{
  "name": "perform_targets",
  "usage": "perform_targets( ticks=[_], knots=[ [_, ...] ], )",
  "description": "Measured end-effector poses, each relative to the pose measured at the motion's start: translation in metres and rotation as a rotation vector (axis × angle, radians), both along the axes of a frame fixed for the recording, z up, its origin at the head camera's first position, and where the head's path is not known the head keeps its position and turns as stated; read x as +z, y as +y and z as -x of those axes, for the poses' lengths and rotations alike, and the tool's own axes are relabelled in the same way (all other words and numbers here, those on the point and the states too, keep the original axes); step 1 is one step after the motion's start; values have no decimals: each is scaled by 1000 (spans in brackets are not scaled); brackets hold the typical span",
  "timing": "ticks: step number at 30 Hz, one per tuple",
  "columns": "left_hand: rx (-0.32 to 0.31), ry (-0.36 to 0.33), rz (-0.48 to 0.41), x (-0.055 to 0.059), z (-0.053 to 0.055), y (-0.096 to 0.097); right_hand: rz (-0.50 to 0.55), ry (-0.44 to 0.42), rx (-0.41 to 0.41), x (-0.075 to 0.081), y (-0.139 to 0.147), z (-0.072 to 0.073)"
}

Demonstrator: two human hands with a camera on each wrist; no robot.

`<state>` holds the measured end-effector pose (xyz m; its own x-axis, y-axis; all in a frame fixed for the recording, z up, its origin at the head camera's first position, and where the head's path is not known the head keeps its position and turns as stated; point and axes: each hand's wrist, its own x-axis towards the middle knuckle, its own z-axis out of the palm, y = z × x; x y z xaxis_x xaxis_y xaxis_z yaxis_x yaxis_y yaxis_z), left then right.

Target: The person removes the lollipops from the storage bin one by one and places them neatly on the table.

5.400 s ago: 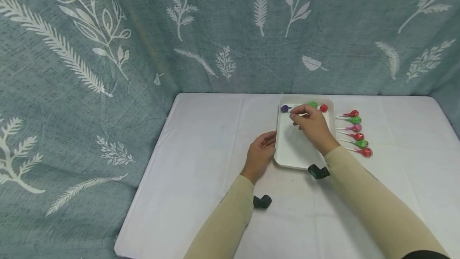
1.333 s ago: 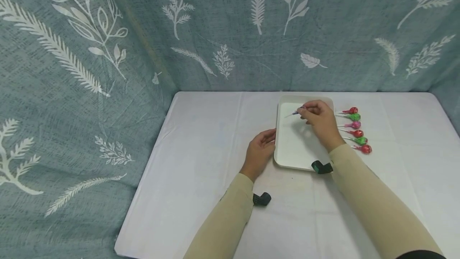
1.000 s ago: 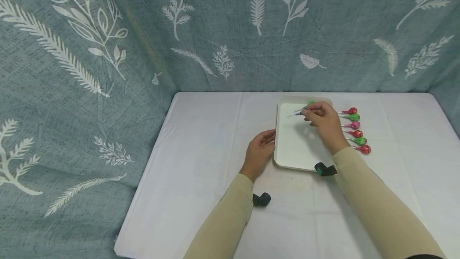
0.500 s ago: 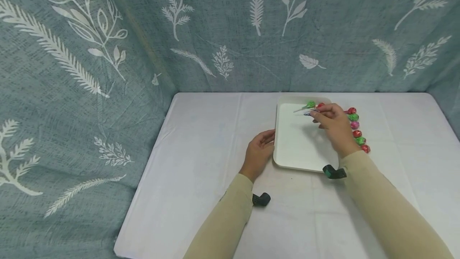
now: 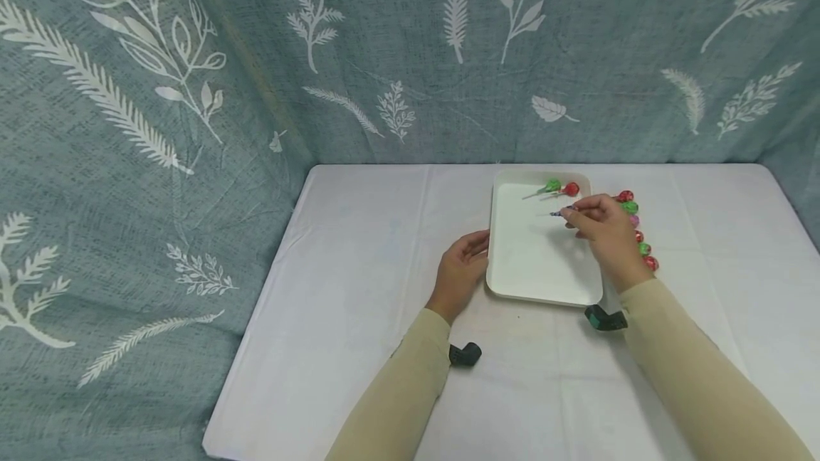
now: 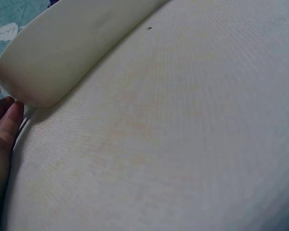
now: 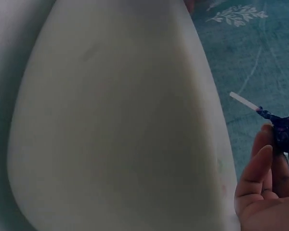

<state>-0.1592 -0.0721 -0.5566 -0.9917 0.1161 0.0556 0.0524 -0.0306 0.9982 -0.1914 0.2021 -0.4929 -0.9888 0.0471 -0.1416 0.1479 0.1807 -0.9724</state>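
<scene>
My right hand [image 5: 605,233] pinches a purple-wrapped lollipop [image 7: 284,132] by its candy end above the right part of a white tray [image 5: 538,262]. In the right wrist view its white stick points up and left, away from the fingers. Against the tray's left side rests my left hand [image 5: 460,272], its fingertips touching the outer wall, as the left wrist view also shows. A green lollipop [image 5: 552,186] and a red lollipop [image 5: 571,189] lie inside the tray at its far end, sticks toward the left.
To the right of the tray, a column of several lollipops [image 5: 631,208] in red, green and pink lies on the white tablecloth [image 5: 359,255], partly hidden by the right hand. A leaf-patterned teal curtain [image 5: 448,112] hangs behind and left of the table.
The purple lollipop, lying at the tray's far left corner earlier, is now in my right hand, which has moved right and nearer. The left hand stays at the tray's side.
</scene>
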Motion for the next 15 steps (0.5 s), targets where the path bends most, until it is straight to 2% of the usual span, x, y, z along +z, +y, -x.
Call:
perform_targets(
  ticks=[10, 15],
  knots=[
    [-3, -10, 16, 0, -2, -2, -62, -18, -59, 4, 7, -17],
    [-4, -9, 20, 0, -4, -3, -59, -18, -68, 0, 13, -26]
  ],
)
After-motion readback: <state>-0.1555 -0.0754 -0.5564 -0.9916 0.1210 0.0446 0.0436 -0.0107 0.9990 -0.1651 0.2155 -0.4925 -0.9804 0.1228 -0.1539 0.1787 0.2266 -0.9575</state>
